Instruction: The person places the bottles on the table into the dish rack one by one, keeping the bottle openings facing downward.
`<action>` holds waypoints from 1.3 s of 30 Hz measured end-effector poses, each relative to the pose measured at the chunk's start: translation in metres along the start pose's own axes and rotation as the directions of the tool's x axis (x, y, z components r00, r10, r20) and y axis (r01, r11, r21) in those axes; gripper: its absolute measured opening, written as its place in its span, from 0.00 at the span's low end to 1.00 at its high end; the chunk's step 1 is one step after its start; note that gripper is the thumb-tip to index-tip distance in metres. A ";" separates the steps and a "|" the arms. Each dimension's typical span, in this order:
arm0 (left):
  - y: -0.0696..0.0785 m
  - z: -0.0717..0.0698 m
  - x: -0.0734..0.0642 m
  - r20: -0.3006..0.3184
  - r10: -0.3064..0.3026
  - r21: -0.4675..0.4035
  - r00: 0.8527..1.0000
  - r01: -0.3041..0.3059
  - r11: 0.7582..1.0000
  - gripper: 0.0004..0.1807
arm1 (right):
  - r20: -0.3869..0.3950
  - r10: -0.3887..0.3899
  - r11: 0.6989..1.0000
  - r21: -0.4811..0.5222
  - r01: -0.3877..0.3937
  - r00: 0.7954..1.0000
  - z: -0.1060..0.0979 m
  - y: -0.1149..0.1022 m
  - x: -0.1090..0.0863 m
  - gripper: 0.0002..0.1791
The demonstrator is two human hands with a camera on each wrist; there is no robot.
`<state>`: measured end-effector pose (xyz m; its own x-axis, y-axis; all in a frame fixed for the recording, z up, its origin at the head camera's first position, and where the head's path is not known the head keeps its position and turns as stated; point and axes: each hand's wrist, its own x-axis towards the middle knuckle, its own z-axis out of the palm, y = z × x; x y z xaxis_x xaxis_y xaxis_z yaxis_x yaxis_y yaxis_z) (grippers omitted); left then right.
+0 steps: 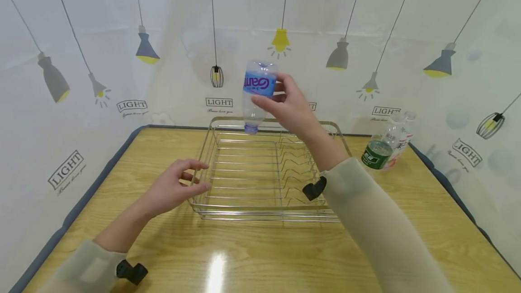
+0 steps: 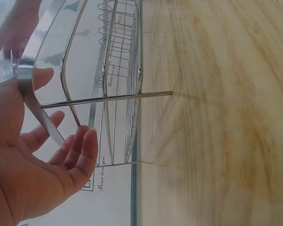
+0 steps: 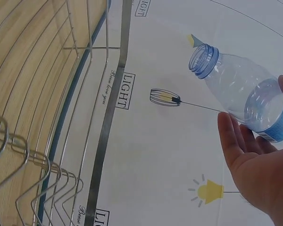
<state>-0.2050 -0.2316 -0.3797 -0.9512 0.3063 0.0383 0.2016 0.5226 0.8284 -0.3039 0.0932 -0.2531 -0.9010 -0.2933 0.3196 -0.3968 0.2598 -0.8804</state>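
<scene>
My right hand (image 1: 291, 107) holds a clear plastic bottle (image 1: 254, 111) upside down over the back of a wire dish rack (image 1: 244, 208). The bottle has a blue label (image 1: 259, 83) with purple lettering. In the right wrist view its open neck (image 3: 205, 61) shows no cap, and the bottle (image 3: 245, 87) looks see-through inside. At the rack's left side, my left hand (image 1: 172, 188) has its thumb and index finger over the top rim. From the left wrist view, the left hand (image 2: 42, 165) curls loosely round the rack's flat metal rim (image 2: 26, 80), its other fingers bent below.
Two more plastic bottles stand at the table's right: one with a green label (image 1: 377, 154), another with a white and red label (image 1: 403, 141) partly behind it. A wavy wire divider (image 1: 295, 166) fills the rack's right part. A lamp-printed cloth (image 1: 175, 80) encloses the wooden table (image 1: 163, 248).
</scene>
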 end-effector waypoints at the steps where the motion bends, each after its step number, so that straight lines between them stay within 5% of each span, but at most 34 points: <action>1: -0.001 0.001 0.000 0.006 -0.005 -0.009 1.000 0.005 1.000 0.30 | 0.001 0.002 1.000 0.008 -0.002 1.000 0.004 0.001 0.003 0.44; 9: -0.008 0.005 0.005 -0.012 0.006 -0.057 1.000 -0.006 0.998 0.26 | -0.003 0.028 0.993 0.113 -0.027 1.000 0.034 0.019 0.031 0.44; 23: -0.010 0.004 0.007 -0.002 0.029 -0.088 1.000 -0.029 0.996 0.25 | -0.023 0.060 0.987 0.153 -0.055 0.998 0.073 0.038 0.064 0.47; 39: -0.004 0.002 0.005 0.009 -0.006 -0.073 1.000 0.006 0.997 0.25 | 0.041 0.148 0.983 0.100 -0.151 0.988 0.094 0.072 0.061 0.46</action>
<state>-0.2100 -0.2303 -0.3839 -0.9502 0.3102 0.0289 0.1782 0.4651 0.8672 -0.3713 0.0078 -0.3296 -0.9420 -0.2888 0.1711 -0.2362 0.2078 -0.9492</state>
